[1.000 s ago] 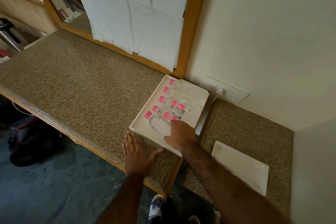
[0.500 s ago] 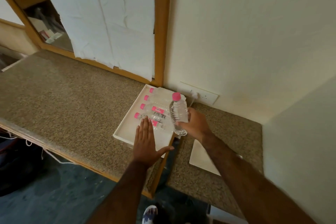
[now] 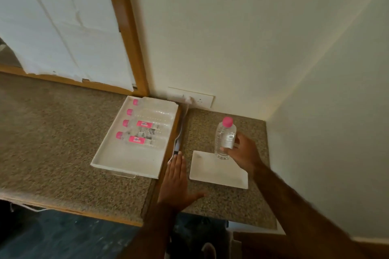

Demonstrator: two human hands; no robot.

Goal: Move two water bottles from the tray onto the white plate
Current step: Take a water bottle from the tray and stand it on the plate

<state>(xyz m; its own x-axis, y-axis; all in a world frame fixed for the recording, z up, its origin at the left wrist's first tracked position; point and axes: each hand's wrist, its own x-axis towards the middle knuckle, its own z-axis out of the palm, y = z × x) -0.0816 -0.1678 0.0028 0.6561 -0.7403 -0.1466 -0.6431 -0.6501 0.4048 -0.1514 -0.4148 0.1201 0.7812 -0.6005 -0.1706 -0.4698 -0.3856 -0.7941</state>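
Looks like a plain home interior; speckled granite counter (image 3: 52,132), wood-framed window (image 3: 126,33) papered over, wall socket (image 3: 200,100).

No text, brand name or number can be read anywhere. Pink labels with a small white patch are seen on two bottles lying in the tray (image 3: 117,149), well to the left of the grip: the nearer labelled bottle (image 3: 137,139) and the farther labelled bottle (image 3: 145,124). Their print is too small and blurred to be made out. On the held bottle (image 3: 225,137), no label can be made out.
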